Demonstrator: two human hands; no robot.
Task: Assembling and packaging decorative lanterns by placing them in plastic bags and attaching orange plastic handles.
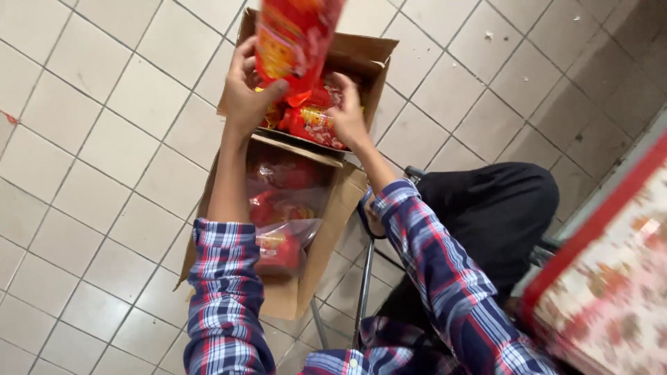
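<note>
Two hands lifting a red packet out of a full carton

Two cardboard cartons sit on the pale tiled floor (83,139), and both hands work over the farther one. Left hand (249,94) is closed around the lower end of a tall red and yellow packet (295,38), thumb across its front, holding it above the open carton (365,59). A firm grip low on the packet, lifted straight up, would keep it from snagging the flaps. Right hand (347,114) rests curled on the red packets (316,125) packed inside — whether it grips one I cannot tell. Nearer carton (295,295) holds clear plastic bags (285,208) of more red packets — it looks nearly full
</note>
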